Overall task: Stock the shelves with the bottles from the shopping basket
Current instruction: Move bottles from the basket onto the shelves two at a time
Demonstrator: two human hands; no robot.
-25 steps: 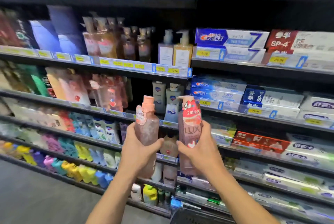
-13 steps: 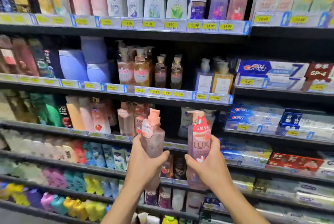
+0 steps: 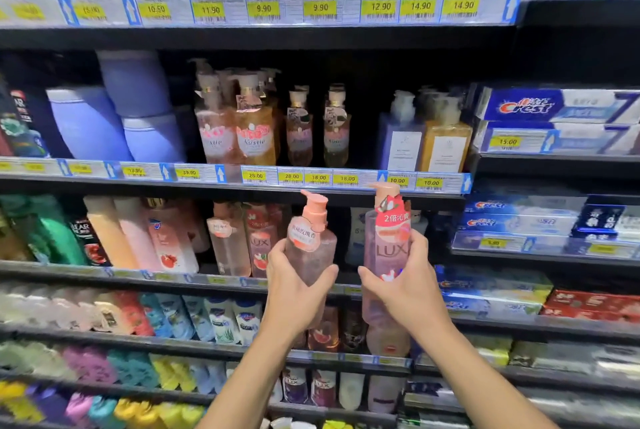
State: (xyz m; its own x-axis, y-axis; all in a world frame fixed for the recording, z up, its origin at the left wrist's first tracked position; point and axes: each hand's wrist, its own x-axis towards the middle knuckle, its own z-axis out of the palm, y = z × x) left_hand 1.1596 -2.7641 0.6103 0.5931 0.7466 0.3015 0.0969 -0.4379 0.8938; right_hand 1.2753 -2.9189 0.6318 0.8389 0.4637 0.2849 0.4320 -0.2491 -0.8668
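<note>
We hold two bottles up at the shelves: our left hand [image 3: 294,293] grips the pink pump bottle [image 3: 311,248], our right hand [image 3: 405,286] grips the LUX bottle [image 3: 388,241].

Light: bright and even, from overhead. White price-label strips [image 3: 311,7] on the shelf front edges are well lit, figures legible.
Shadow: deep under each black shelf board [image 3: 242,39].
Sharpest: print on the pink translucent LUX pump bottle [image 3: 388,248].
Blur: pastel bottles [image 3: 86,366] at lower left are smeared.
Distortion: shelf lines bow toward the frame edges.
</note>
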